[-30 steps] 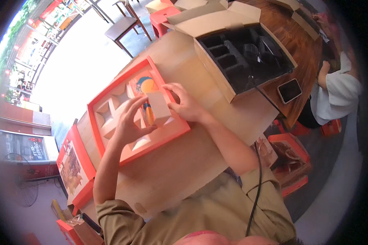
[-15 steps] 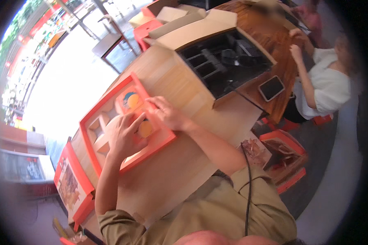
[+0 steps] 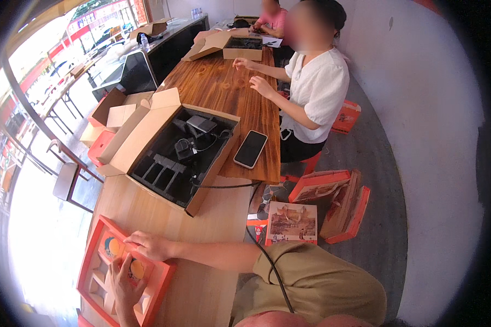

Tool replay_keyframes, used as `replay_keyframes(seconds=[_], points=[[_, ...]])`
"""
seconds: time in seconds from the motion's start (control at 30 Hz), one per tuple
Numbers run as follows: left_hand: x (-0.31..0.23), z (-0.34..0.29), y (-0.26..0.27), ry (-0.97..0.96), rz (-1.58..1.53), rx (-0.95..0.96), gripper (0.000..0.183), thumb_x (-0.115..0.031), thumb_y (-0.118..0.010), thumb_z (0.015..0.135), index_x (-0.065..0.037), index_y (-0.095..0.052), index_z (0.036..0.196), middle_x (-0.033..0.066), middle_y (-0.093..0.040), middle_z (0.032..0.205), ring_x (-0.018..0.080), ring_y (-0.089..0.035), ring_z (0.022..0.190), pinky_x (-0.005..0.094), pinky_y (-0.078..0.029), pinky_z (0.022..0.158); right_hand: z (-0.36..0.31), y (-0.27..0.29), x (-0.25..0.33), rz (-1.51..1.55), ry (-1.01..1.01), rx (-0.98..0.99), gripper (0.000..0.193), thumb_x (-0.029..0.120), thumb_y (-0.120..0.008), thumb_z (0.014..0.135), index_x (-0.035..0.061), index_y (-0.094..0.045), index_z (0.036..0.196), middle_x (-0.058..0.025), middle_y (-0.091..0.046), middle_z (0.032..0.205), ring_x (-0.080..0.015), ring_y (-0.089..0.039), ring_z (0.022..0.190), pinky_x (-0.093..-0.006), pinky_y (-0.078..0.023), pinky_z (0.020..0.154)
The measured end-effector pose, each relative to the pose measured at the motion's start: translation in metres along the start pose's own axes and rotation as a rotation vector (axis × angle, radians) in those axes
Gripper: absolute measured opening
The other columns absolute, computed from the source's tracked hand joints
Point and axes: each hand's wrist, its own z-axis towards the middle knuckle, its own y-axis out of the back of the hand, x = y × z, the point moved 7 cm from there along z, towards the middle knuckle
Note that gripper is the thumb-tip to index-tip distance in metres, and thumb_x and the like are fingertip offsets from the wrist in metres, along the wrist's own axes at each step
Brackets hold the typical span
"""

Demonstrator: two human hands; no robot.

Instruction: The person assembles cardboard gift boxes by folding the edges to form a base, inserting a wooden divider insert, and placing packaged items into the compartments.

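A shallow red gift box (image 3: pixel 159 288) with cardboard dividers lies at the near left of the table. Two packets with round yellow-orange pictures are in it, a far packet (image 3: pixel 112 247) and a near packet (image 3: pixel 136 271). My left hand (image 3: pixel 126 289) reaches into the box, its fingers stretched apart over the near packet and partly covering it. At the box's right far side, my right hand (image 3: pixel 151 246) has its fingers bent over the red rim, close beside the far packet. Some compartments are partly hidden behind my left hand.
Beyond the box stands an open cardboard carton (image 3: pixel 213 158) with black foam and devices inside. A phone (image 3: pixel 251 149) lies beside it on the dark wooden table (image 3: pixel 218 82). A person in white (image 3: pixel 316 87) sits there. Printed red boxes (image 3: pixel 292 220) stand low at my right, and a black cable (image 3: pixel 267 256) crosses my arm.
My view has swung up and to the right, so the box sits lower left and more of the far table shows. Both hands stay at the box with little change.
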Motion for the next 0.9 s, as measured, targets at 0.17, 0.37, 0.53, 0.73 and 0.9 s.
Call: replay_keyframes(seconds=[0.17, 0.37, 0.53, 0.73, 0.9], points=[[0.002, 0.002, 0.002, 0.040, -0.036, 0.058, 0.073, -0.023, -0.084, 0.066, -0.003, -0.064, 0.133, 0.0199, -0.057, 0.122, 0.0413, -0.056, 0.113, 0.0486, -0.048, 0.099, 0.001, -0.001, 0.003, 0.022, -0.009, -0.001, 0.040, 0.013, -0.052, 0.102, 0.0048, -0.057, 0.142, -0.0211, -0.057, 0.140, -0.0378, -0.056, 0.132, -0.0412, -0.043, 0.115], [-0.001, 0.001, 0.001, -0.061, 0.032, 0.035, 0.074, -0.019, -0.078, 0.065, -0.004, -0.059, 0.135, 0.0224, -0.055, 0.125, 0.0444, -0.055, 0.115, 0.0517, -0.047, 0.100, -0.003, 0.005, 0.011, 0.021, -0.044, 0.021, 0.051, 0.022, -0.067, 0.095, 0.0042, -0.056, 0.142, -0.0225, -0.056, 0.141, -0.0380, -0.054, 0.133, -0.0425, -0.042, 0.115], [0.009, -0.012, -0.019, -0.090, -0.044, -0.005, 0.084, -0.018, -0.074, 0.067, -0.006, -0.045, 0.146, 0.0262, -0.050, 0.131, 0.0482, -0.052, 0.120, 0.0545, -0.046, 0.100, -0.004, 0.006, 0.012, 0.028, -0.063, 0.081, 0.060, 0.026, -0.075, 0.091, 0.0073, -0.055, 0.145, -0.0206, -0.052, 0.146, -0.0356, -0.051, 0.138, -0.0415, -0.041, 0.118], [0.007, -0.008, -0.014, -0.058, -0.008, 0.080, 0.082, -0.017, -0.079, 0.068, -0.007, -0.049, 0.143, 0.0227, -0.052, 0.129, 0.0452, -0.054, 0.118, 0.0531, -0.048, 0.096, -0.002, 0.002, -0.004, 0.017, -0.052, 0.085, 0.058, 0.032, -0.079, 0.087, 0.0100, -0.061, 0.138, -0.0249, -0.048, 0.149, -0.0414, -0.047, 0.140, -0.0453, -0.039, 0.119], [0.012, -0.007, -0.012, -0.043, -0.061, 0.089, 0.081, -0.019, -0.081, 0.067, -0.009, -0.051, 0.142, 0.0202, -0.054, 0.121, 0.0428, -0.056, 0.112, 0.0507, -0.049, 0.092, -0.004, -0.001, 0.012, -0.045, -0.070, 0.182, 0.054, 0.027, -0.078, 0.086, 0.0118, -0.061, 0.135, -0.0261, -0.039, 0.156, -0.0438, -0.041, 0.145, -0.0489, -0.035, 0.121]])
